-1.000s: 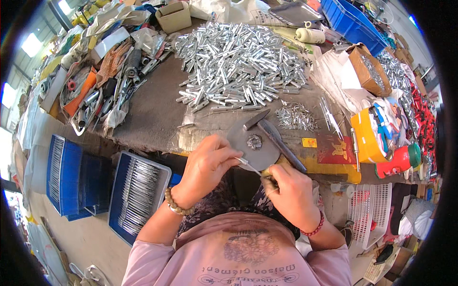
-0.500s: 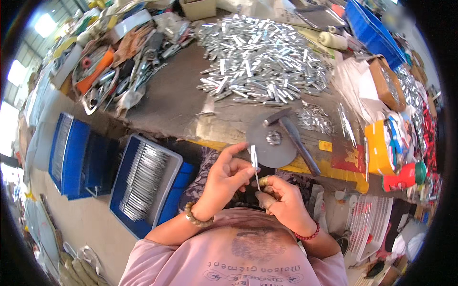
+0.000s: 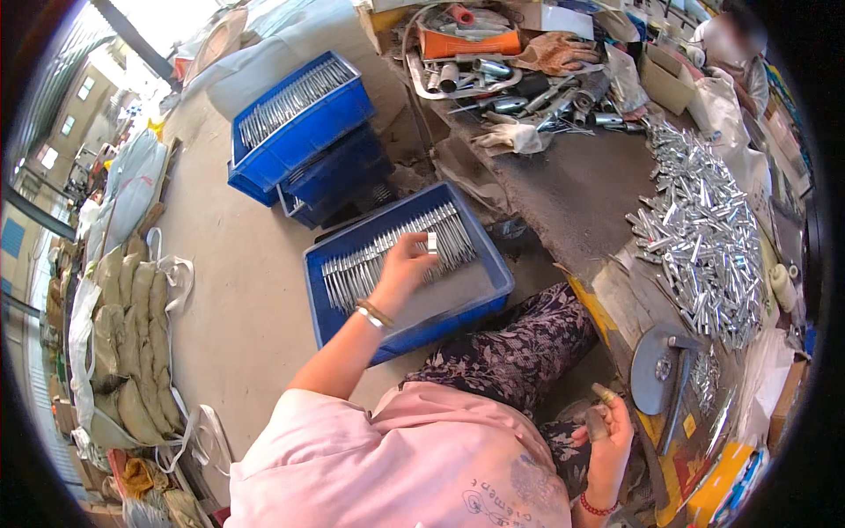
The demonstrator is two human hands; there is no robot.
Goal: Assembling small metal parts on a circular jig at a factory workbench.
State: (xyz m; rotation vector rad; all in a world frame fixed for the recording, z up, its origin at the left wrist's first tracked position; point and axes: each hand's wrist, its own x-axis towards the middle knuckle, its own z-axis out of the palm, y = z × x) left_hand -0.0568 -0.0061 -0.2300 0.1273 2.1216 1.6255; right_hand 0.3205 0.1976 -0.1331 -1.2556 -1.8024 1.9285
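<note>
Left hand (image 3: 407, 264) pinching a short silver metal tube (image 3: 432, 243) over the blue plastic crate (image 3: 414, 327) of tubes, right hand (image 3: 607, 429) loosely curled, holding nothing visible.

Your left hand (image 3: 403, 268) reaches out over a blue bin (image 3: 407, 264) on the floor. Your fingers hold a small silver tube (image 3: 432, 243) just above the rows of silver tubes (image 3: 387, 255) lying in the bin. A bracelet (image 3: 374, 313) sits on that wrist. Your right hand (image 3: 607, 429) stays low by your lap, near the table (image 3: 572, 189), and a small brown piece (image 3: 596, 422) is in its fingers. Beside that hand, a round metal disc (image 3: 656, 368) lies on the table with a hammer (image 3: 679, 380) on it. Farther along the table is a big pile of shiny tubes (image 3: 704, 233). More blue bins (image 3: 299, 123) stand farther off on the floor.
</note>
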